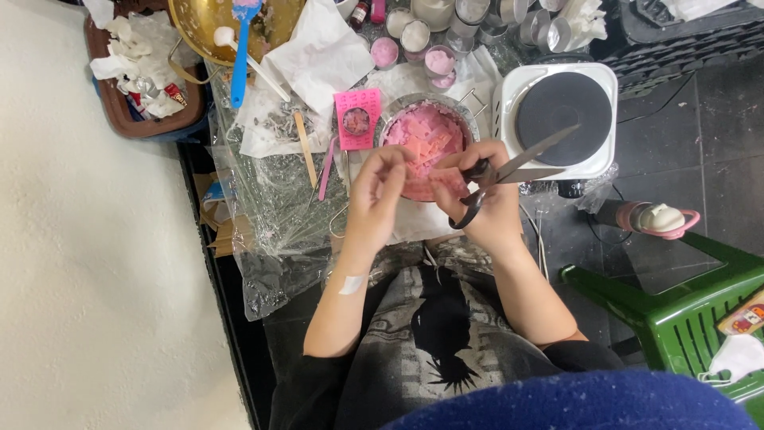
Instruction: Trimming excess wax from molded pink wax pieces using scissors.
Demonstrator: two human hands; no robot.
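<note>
Your single head camera looked almost straight down from above your lap, close over your hands (430,191) and the cluttered work surface (278,207), with floor (716,119) at the right.

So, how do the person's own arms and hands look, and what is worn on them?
Both forearms are bare, with dark sleeves pushed up near the elbows. The left hand and right hand wear no gloves. A small white adhesive strip sits on the left forearm.

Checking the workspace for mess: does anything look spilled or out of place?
Yes. Crumpled white tissues fill the brown tray, and pale crumbs litter the clear plastic sheet. The right hand holds open scissors over the bowl of pink chunks.
</note>
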